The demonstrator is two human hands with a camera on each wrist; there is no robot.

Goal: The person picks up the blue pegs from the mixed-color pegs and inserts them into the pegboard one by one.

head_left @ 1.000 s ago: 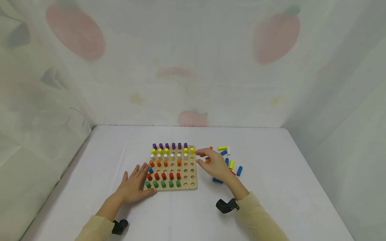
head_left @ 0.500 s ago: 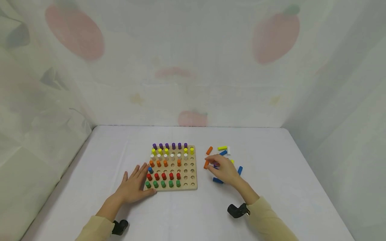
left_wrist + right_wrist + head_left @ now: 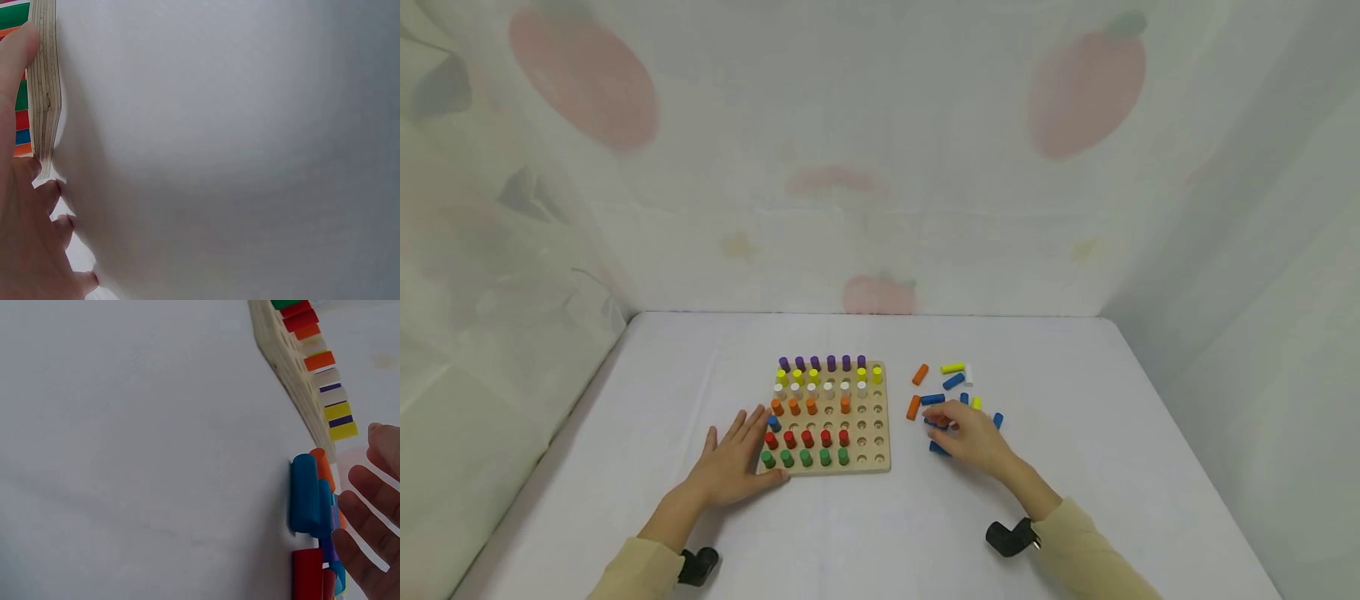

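A wooden pegboard (image 3: 870,467) holds rows of purple, yellow, white, orange, blue, red and green pegs. My left hand (image 3: 730,468) rests against its left side, fingers straight, thumb at the near corner; the left wrist view shows the thumb (image 3: 17,53) on the board's edge. To the board's right, my right hand (image 3: 972,437) hovers over loose pegs, its fingertips close to a blue peg that they partly hide. From the right wrist, its fingers look spread and loosely bent with nothing between them, beside a blue peg (image 3: 305,494) and a red peg (image 3: 307,575).
Around the right hand lie orange pegs (image 3: 913,407), a blue peg (image 3: 932,399), a yellow peg (image 3: 952,367), a white peg (image 3: 968,376) and several more blue ones. A white cloth covers the table (image 3: 820,542). Black wrist cameras (image 3: 1009,539) hang at both sleeves.
My right hand has moved from the board's yellow row, past the orange pegs, right and nearer to me over the blue pegs. The left hand stays still.
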